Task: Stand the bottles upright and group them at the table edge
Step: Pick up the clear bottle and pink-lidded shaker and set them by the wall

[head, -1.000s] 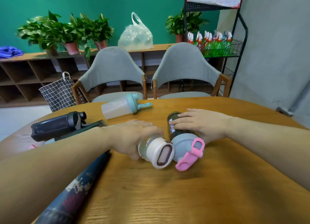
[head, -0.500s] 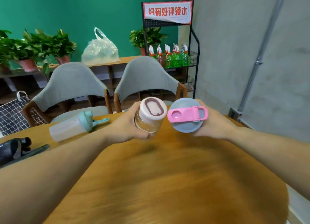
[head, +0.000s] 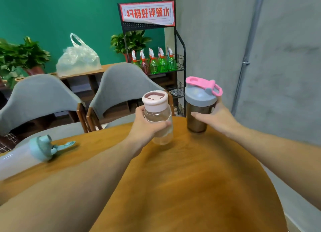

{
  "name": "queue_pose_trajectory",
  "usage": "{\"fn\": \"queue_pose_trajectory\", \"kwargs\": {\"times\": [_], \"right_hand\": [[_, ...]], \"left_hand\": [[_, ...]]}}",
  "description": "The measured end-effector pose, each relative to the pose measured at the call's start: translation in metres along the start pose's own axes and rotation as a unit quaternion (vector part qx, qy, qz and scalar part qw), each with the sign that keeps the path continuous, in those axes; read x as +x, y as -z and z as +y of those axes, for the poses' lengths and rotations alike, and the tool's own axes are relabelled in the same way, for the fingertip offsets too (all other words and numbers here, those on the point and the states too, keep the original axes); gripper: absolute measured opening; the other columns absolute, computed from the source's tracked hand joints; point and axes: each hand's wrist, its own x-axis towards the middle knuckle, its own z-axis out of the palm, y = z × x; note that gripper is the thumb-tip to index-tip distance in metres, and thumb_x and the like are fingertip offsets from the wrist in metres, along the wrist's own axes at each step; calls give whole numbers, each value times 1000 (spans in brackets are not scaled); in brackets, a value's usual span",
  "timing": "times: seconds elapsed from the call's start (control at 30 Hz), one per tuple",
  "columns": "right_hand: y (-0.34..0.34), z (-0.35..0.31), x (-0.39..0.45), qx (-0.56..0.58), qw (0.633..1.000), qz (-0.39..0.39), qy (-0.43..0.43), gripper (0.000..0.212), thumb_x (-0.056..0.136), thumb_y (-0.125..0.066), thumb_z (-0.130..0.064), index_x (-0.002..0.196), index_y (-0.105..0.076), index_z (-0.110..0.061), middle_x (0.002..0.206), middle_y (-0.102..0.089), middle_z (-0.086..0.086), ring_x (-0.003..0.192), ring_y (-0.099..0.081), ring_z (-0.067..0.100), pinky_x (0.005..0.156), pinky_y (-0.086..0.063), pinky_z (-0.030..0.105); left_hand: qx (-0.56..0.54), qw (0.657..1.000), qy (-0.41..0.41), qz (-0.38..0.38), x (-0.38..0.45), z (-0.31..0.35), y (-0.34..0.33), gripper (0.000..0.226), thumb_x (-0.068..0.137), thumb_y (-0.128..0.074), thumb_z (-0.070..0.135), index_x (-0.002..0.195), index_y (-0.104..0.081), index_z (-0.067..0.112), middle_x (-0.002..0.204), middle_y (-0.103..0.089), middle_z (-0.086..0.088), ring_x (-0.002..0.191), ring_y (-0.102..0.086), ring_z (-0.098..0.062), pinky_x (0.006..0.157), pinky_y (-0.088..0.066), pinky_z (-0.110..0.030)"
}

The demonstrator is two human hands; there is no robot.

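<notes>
- Left hand (head: 147, 127) clasps the clear bottle (head: 159, 117); right hand (head: 214, 117) clasps the shaker (head: 199, 108), both upright.
- Next, we judge: release beside the table (head: 191, 188) far edge, then fetch the teal-lidded bottle (head: 26, 155).

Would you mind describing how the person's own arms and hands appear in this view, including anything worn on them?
Both arms are bare as far as the frame shows: no sleeves, gloves or watch are visible. The left hand and right hand show no rings, bracelets or markings that I can make out. The forearms look large and stretched by the wide-angle lens, with some blur near the bottom edge.
</notes>
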Motion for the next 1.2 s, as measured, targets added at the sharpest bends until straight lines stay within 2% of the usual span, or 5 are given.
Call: {"fn": "queue_pose_trajectory", "kwargs": {"times": [0.17, 0.33, 0.7, 0.9, 1.2], "right_hand": [[-10, 18, 24, 16, 999, 36, -32, 88, 74, -85, -32, 145, -34, -21, 124, -56, -6, 109, -53, 11, 83, -40, 19], [-16, 37, 40, 1, 997, 62, -51, 92, 68, -86, -41, 142, -35, -23, 133, -58, -1, 120, -56, 21, 90, -45, 31], [-16, 48, 54, -29, 996, 31, -80, 83, 71, -82, -46, 136, -37, -23, 125, -58, -1, 103, -53, 16, 78, -44, 29], [-18, 48, 57, -22, 997, 22, -75, 82, 71, -82, -47, 136, -38, -23, 128, -59, -1, 116, -57, 23, 79, -45, 29], [-17, 49, 50, -17, 995, -10, -100, 89, 74, -84, -42, 144, -33, -20, 141, -53, 4, 126, -53, 25, 86, -42, 29]], "left_hand": [[-6, 1000, 6, 24, 29, -14, -34, 86, 69, -89, 21, 133, -31, 28, 110, -52, 17, 98, -53, 0, 74, -46, -18], [-16, 999, 21, 37, 47, -28, -56, 85, 69, -89, 21, 128, -29, 31, 110, -51, 14, 100, -54, -5, 86, -46, -28], [13, 998, 36, 55, 65, -43, -83, 82, 69, -89, 21, 126, -29, 30, 115, -49, 8, 110, -49, -15, 90, -45, -31], [16, 996, 38, 74, 69, -46, -94, 80, 70, -88, 20, 118, -25, 32, 103, -47, 13, 107, -50, -15, 86, -45, -31], [67, 991, 56, 106, 69, -42, -105, 96, 59, -93, 34, 131, -30, 25, 125, -49, 3, 119, -49, -21, 98, -47, -40]]}}
